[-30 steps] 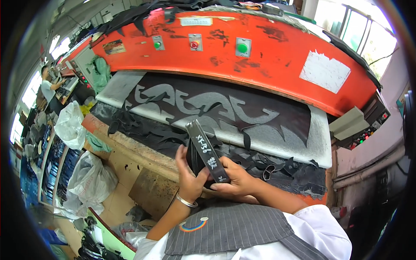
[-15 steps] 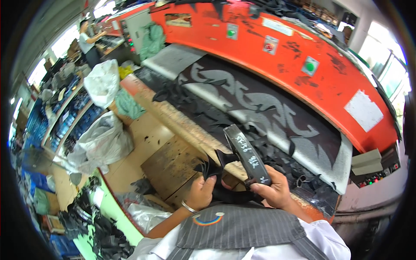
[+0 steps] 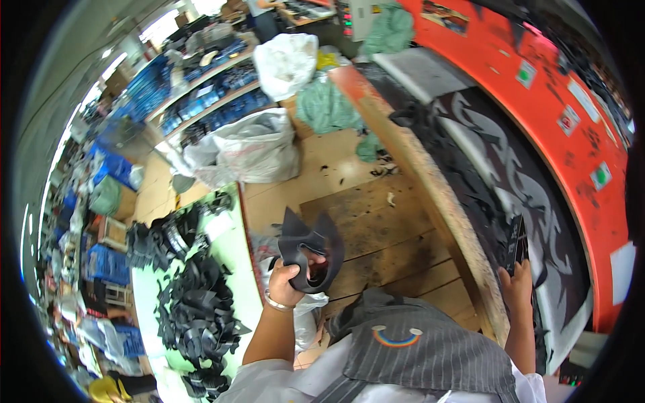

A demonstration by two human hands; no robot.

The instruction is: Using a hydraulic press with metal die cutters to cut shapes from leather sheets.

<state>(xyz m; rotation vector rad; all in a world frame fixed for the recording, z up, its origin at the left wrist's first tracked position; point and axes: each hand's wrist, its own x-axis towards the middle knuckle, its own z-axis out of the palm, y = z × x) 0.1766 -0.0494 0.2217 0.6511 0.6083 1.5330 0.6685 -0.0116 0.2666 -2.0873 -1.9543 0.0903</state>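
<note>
A charcoal-grey cloth apron (image 3: 443,356) with thin pale pinstripes covers the person's front, its fabric rumpled along the far edge. On it sits a small curved rainbow motif (image 3: 396,344) banded in orange, yellow and blue, with a pale cloud-like oval (image 3: 416,331) at each end (seen from above, the arc reads almost like a smile). A narrow pinstriped grey strap (image 3: 341,389) crosses a white fabric shirt (image 3: 309,377), whose white sleeves (image 3: 265,376) leave the forearms (image 3: 270,338) bare. A shiny silver metal bangle (image 3: 277,304) circles the wrist below the left hand (image 3: 283,289).
</note>
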